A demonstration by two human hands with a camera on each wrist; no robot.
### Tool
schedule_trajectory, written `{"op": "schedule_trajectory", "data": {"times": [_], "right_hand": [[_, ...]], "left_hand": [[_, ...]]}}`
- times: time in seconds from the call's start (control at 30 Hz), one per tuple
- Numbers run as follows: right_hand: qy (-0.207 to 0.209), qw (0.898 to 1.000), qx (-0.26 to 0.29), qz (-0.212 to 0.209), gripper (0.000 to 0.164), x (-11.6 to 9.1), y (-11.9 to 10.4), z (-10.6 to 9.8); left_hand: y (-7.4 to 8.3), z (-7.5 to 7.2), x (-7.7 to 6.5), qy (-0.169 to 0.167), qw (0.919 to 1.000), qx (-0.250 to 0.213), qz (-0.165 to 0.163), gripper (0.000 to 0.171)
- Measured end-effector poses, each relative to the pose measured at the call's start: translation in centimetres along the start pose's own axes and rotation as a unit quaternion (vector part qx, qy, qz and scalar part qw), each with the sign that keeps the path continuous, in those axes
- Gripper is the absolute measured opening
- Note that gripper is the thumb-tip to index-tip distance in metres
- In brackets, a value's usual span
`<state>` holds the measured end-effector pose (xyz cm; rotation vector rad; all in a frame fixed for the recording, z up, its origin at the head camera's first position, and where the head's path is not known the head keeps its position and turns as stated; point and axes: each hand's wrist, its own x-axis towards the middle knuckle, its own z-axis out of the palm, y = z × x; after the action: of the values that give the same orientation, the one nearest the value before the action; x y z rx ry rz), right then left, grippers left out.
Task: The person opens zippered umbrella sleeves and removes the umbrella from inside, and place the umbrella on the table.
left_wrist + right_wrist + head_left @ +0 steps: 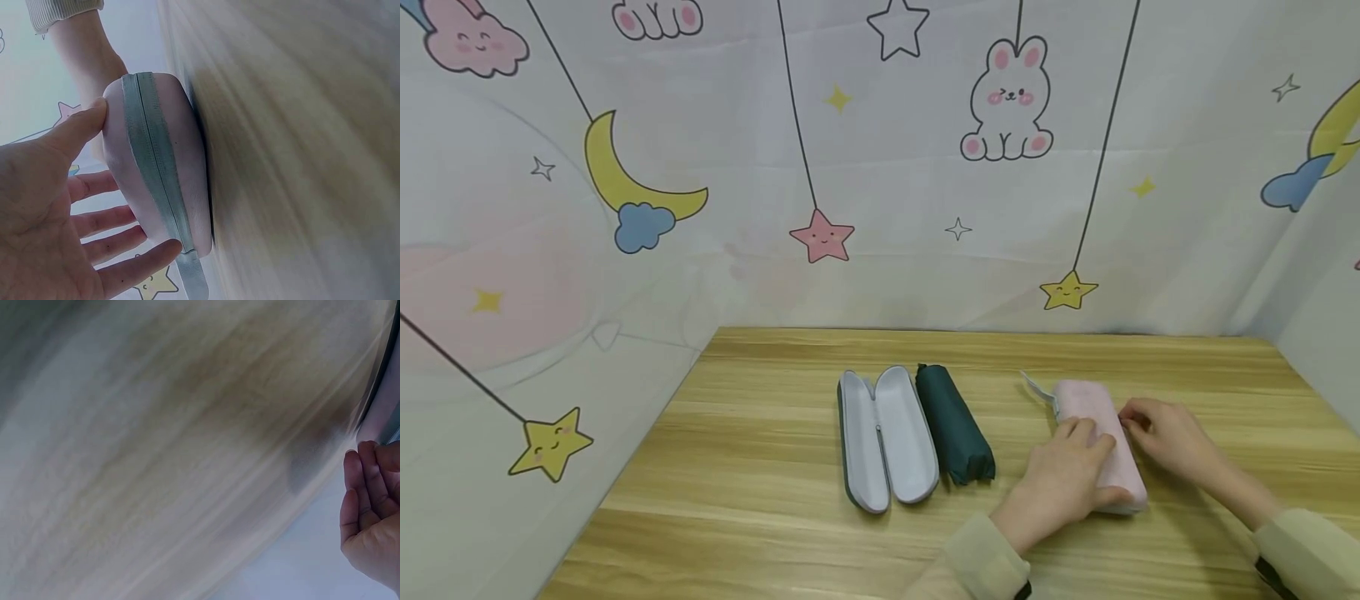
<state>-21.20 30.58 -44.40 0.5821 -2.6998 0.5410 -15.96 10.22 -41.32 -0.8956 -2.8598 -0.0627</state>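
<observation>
A pink oblong zip case [1093,396] lies on the table at the right, with a grey zipper [149,137] round its side and a grey strap [1037,387] at its far left corner. Across its top rests my left hand [1063,475], thumb toward the near end, fingers spread and fairly straight. At the case's right side, my right hand [1172,437] pinches at the zipper with thumb and forefinger; the pinched part is hidden behind the fingers. In the left wrist view the zipper's left stretch is closed.
Left of centre, a dark green zip case lies spread open, its pale grey lining [906,442] showing. Right beside it is a folded dark green umbrella [953,425]. The wooden table [737,433] ends at a printed cloth backdrop [910,183].
</observation>
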Motion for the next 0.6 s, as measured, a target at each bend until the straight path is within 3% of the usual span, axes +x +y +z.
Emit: {"op": "schedule_trajectory", "data": {"times": [0.6], "right_hand": [[-0.001,1.000,0.011,0.001,0.013,-0.88,-0.64,-0.10]], "left_hand": [[-0.03,0.09,0.06,-0.003,0.9999,-0.009,-0.003,0.055]]}}
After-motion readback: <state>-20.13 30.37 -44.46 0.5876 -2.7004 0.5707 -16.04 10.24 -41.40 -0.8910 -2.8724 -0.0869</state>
